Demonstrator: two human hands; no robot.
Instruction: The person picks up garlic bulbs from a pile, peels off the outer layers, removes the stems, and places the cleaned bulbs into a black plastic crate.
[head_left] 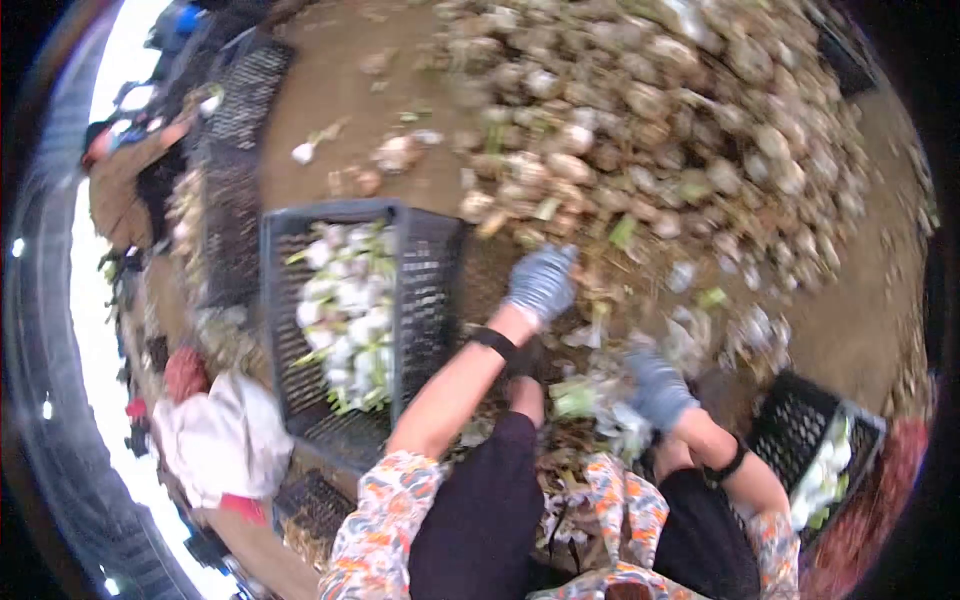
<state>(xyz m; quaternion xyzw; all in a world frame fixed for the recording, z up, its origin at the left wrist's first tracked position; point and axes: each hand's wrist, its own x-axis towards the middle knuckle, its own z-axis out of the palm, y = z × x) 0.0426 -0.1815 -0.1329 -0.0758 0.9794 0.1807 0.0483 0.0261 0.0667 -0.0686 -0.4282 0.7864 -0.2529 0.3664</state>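
My left hand (543,283), in a blue-grey glove, reaches to the near edge of a large pile of garlic bulbs (640,130). Its fingers are blurred, and I cannot make out anything in them. Lower and to the right, my right hand (658,390), gloved alike, hovers over or touches loose garlic skins (690,340) between my legs. Motion smears its fingers too, so a held thing cannot be seen. Pale green stalk trimmings (574,398) lie just left of my right hand.
A black crate (425,300) holding white trimmed garlic (350,310) stands left of my left arm. Another crate (795,425) with garlic is at right, beside a red mesh sack (880,500). Further left are stacked crates (245,110) and two people (130,190).
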